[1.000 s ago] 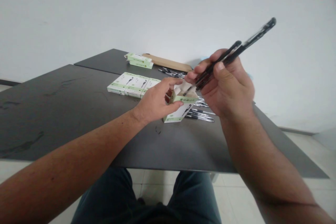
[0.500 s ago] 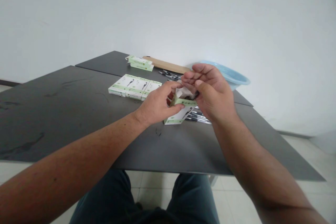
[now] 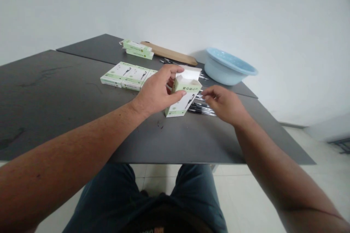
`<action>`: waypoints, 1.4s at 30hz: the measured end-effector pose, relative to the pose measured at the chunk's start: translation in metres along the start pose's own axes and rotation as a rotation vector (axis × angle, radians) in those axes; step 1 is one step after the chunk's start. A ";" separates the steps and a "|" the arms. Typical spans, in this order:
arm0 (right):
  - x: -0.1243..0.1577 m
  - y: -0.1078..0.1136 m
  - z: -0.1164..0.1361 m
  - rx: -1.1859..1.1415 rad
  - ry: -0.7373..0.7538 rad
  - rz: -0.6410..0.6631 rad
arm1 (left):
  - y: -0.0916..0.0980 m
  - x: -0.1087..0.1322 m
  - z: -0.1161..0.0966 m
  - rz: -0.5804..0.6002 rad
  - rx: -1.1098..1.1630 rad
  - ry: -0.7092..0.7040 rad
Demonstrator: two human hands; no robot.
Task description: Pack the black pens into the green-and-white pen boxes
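An open white and green box (image 3: 182,98) stands upright on the dark table, its top flap raised. My left hand (image 3: 160,89) holds it from the left, thumb on the front and fingers at the far side. My right hand (image 3: 222,102) is just right of the box with its fingers curled together beside the pens (image 3: 202,109); whether anything is between the fingertips cannot be made out. The pens lie on the table behind and to the right of the box.
Flat white and green boxes (image 3: 133,76) lie in a row to the left. Two more boxes (image 3: 139,53) are stacked farther back. Behind are a brown cardboard piece (image 3: 172,54) and a light blue basin (image 3: 226,67), near the wall.
My right hand has moved down and away from the box opening, its fingers now curled. The box's raised flap now shows. The view has tilted down somewhat.
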State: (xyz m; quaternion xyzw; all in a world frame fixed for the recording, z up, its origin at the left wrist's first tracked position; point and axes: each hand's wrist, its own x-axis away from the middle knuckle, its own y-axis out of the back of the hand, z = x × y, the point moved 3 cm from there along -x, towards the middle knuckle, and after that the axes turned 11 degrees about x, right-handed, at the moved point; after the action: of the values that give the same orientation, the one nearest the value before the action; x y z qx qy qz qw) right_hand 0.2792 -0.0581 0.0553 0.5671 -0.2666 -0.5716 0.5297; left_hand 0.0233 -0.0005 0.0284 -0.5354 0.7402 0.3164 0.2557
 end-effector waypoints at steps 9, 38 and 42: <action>0.007 -0.055 -0.012 0.361 0.202 0.297 | 0.000 -0.001 0.003 -0.008 -0.015 -0.067; -0.019 0.092 0.060 -0.569 0.216 -0.490 | 0.002 -0.001 -0.003 0.039 -0.054 0.060; -0.038 0.072 0.062 -0.488 0.239 -0.334 | 0.003 0.000 -0.008 0.040 -0.064 0.045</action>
State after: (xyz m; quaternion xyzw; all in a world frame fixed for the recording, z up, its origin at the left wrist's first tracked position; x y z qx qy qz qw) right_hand 0.2355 -0.0634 0.1476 0.5224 0.0393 -0.6272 0.5764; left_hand 0.0203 -0.0056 0.0344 -0.5353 0.7459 0.3329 0.2150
